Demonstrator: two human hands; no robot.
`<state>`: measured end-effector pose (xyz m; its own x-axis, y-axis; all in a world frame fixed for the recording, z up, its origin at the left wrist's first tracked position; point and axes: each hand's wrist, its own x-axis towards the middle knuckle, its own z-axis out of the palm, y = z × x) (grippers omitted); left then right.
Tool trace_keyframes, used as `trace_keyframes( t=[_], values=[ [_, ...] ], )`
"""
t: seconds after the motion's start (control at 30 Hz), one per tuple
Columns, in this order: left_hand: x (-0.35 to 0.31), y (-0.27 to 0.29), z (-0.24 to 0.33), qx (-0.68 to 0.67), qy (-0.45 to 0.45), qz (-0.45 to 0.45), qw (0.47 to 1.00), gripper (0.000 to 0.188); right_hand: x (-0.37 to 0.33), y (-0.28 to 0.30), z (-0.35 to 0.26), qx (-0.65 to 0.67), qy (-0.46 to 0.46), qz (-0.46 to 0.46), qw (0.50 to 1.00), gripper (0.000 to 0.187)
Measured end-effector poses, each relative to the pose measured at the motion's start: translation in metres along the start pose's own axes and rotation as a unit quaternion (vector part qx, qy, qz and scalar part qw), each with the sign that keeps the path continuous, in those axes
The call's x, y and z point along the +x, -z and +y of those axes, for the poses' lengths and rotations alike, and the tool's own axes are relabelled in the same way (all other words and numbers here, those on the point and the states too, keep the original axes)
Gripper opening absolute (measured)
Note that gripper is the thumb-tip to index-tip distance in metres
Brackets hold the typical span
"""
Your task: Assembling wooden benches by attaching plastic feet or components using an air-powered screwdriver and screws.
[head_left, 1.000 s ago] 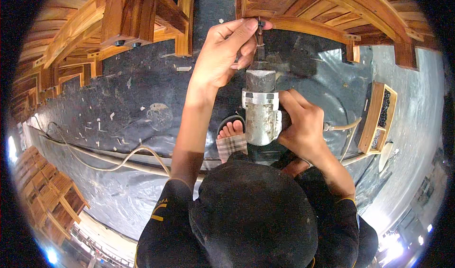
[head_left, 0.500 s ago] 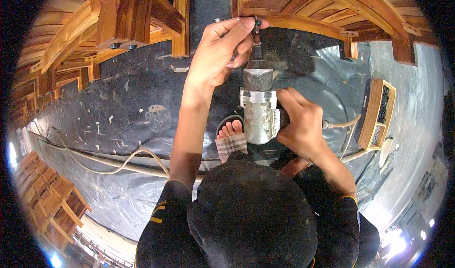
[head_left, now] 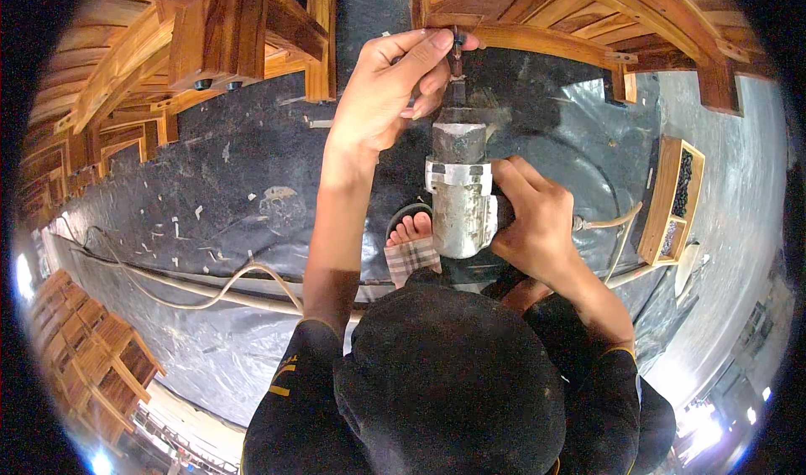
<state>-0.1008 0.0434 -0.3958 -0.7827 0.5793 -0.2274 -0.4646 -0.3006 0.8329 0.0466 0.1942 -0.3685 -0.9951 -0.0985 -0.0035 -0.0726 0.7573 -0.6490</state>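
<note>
My right hand [head_left: 537, 219] is wrapped round the handle of a worn silver air driver [head_left: 460, 211] with a dark nose. Its thin bit [head_left: 457, 65] points away from me, up to the underside end of a wooden furniture leg [head_left: 462, 5]. Beside the bit's tip, my left hand [head_left: 395, 80] pinches a small black piece [head_left: 458, 39] between thumb and fingertips, right at the wood's edge. The fingers partly hide the piece, so its exact kind is unclear; it resembles a furniture foot pad.
Another wooden piece [head_left: 222, 39] with black feet [head_left: 203, 84] stands at the left. A divided wooden box [head_left: 667, 198] of small black parts lies on the right. An air hose [head_left: 617, 221] leaves the driver; another hose [head_left: 227, 290] crosses the dark sheeted floor [head_left: 269, 160].
Hardly anything differs. Both hands, the driver and the small black piece keep their places at the leg, with only a slight shift of the whole view.
</note>
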Motion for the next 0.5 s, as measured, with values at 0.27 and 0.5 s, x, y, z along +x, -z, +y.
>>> trace_keyframes(
  t=[0.27,0.5],
  values=[
    [-0.003,0.002,0.004,0.002,-0.009,-0.003,1.0,0.027,0.003,0.005,0.001,-0.007,0.014,-0.018,1.0,0.046],
    [-0.057,0.023,-0.021,0.278,0.162,0.048,0.946,0.027,0.004,0.01,0.002,0.012,-0.007,-0.025,1.0,0.036]
  ],
)
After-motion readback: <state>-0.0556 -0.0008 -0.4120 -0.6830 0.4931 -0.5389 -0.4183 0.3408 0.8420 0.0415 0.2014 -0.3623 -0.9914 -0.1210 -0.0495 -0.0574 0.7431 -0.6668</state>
